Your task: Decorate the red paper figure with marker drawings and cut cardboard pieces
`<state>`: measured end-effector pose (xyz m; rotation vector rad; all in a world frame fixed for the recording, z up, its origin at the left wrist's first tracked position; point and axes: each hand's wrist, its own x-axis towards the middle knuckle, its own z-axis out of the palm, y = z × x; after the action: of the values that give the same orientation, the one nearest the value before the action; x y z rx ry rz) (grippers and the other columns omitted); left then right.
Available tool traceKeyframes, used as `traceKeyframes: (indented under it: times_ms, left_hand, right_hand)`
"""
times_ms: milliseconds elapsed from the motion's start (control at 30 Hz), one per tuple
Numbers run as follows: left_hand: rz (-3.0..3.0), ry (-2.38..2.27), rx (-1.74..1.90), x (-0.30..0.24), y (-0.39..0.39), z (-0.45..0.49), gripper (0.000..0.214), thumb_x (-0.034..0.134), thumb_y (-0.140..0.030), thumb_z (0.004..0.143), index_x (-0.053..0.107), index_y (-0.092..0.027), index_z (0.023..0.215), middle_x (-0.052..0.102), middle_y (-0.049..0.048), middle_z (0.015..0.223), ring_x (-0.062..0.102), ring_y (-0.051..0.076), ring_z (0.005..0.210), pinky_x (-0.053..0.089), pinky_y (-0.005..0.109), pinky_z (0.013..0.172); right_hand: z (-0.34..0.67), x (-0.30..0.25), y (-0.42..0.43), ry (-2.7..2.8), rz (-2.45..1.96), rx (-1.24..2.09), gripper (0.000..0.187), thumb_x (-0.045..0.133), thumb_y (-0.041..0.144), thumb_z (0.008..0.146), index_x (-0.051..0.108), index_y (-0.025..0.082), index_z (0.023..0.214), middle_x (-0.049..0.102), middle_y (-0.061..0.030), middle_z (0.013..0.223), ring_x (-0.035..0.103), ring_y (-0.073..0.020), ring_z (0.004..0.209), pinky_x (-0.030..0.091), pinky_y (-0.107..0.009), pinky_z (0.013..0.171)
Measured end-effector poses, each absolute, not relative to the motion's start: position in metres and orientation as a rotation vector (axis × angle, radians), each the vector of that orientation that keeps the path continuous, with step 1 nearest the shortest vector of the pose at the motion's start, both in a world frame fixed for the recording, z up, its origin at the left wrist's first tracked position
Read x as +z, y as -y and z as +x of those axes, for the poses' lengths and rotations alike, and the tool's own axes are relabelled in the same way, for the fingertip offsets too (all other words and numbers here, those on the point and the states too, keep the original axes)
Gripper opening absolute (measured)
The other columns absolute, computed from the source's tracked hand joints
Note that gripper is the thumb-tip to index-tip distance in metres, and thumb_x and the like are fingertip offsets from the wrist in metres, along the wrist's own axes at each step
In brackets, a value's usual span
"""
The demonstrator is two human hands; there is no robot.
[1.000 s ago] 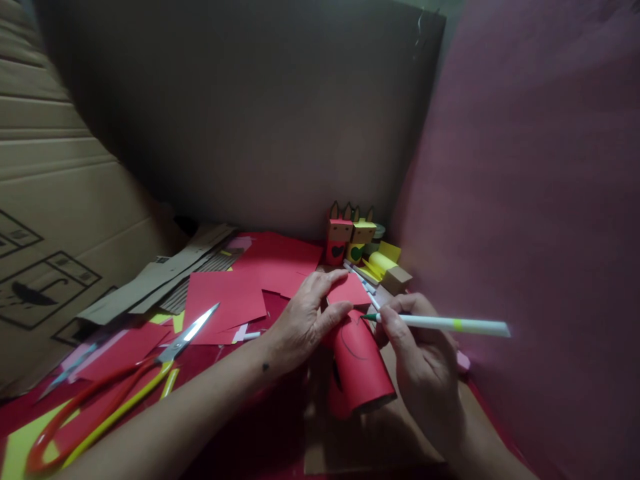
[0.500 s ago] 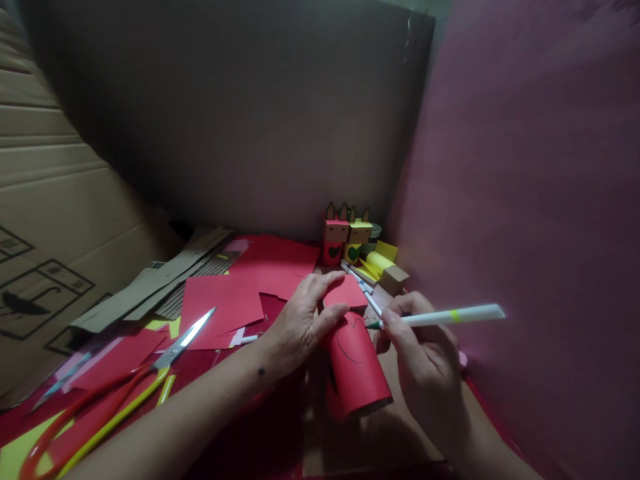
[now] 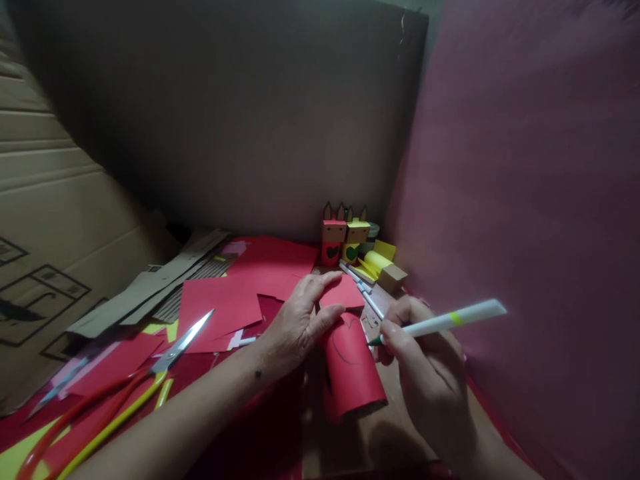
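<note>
In the head view, a red paper-covered cardboard tube [image 3: 353, 373] lies tilted toward me, with a red box-shaped piece [image 3: 343, 292] at its far end. A dark curved outline, part of a heart shape, runs across the tube's top. My left hand [image 3: 307, 313] is closed on the far end, fingers over the box piece and thumb on the tube. Pinched in my right hand [image 3: 425, 360] is a white felt-tip marker [image 3: 445, 323] with a yellow-green band. Its green tip is at the tube's right side; whether it touches the paper I cannot tell.
Scissors [image 3: 167, 360] lie open on the left by red paper sheets [image 3: 220, 310] and cardboard strips [image 3: 145, 290]. At the back stand a red figure [image 3: 332, 240] and a yellow figure [image 3: 354, 241] with hearts. A yellow tube figure [image 3: 380, 265] lies beside markers [image 3: 370, 300].
My right hand has lowered the marker tip along the tube's right side, away from the top of the outline. My left hand keeps its hold. The whole view has shifted slightly.
</note>
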<state>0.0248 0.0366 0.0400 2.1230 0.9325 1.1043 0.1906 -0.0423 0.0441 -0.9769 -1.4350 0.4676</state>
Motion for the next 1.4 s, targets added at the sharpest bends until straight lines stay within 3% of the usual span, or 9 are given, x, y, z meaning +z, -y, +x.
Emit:
traceKeyframes:
  times_ms: [367, 600, 933, 1400]
  left_hand:
    - [2.140, -0.933, 1.089, 0.039, -0.037, 0.025, 0.044, 0.049, -0.044, 0.094, 0.050, -0.024, 0.133, 0.054, 0.0079, 0.133, 0.049, 0.025, 0.125, 0.039, 0.042, 0.109]
    - [2.099, -0.930, 1.094, 0.038, -0.036, 0.026, 0.043, 0.050, -0.046, 0.093, 0.051, -0.029, 0.133, 0.055, 0.0080, 0.132, 0.050, 0.027, 0.124, 0.043, 0.046, 0.104]
    - [2.127, -0.945, 1.075, 0.040, -0.035, 0.024, 0.044, 0.048, -0.046, 0.094, 0.050, -0.028, 0.134, 0.054, 0.0079, 0.134, 0.049, 0.027, 0.125, 0.039, 0.047, 0.108]
    - [2.126, -0.917, 1.082, 0.035, -0.040, 0.016, 0.043, 0.047, -0.042, 0.094, 0.050, -0.027, 0.134, 0.051, 0.0070, 0.141, 0.043, 0.027, 0.134, 0.036, 0.044, 0.112]
  right_hand:
    - [0.189, 0.043, 0.054, 1.426, -0.945, 0.503, 0.023, 0.049, 0.026, 0.095, 0.054, 0.022, 0.073, 0.048, 0.0024, 0.063, 0.047, -0.0126, 0.057, 0.038, -0.025, 0.050]
    - [0.188, 0.038, 0.056, 1.406, -0.986, 0.459, 0.022, 0.054, 0.023, 0.091, 0.055, 0.022, 0.069, 0.052, 0.0007, 0.062, 0.050, -0.0141, 0.057, 0.040, -0.026, 0.049]
    - [0.188, 0.045, 0.060, 1.304, -0.777, 0.512, 0.019, 0.053, 0.020, 0.091, 0.054, 0.023, 0.073, 0.051, 0.0007, 0.063, 0.049, -0.0144, 0.057, 0.039, -0.026, 0.049]
    - [0.193, 0.046, 0.041, 1.375, -0.939, 0.431, 0.026, 0.046, 0.018, 0.091, 0.045, 0.021, 0.065, 0.040, 0.0045, 0.058, 0.040, -0.0114, 0.053, 0.032, -0.027, 0.051]
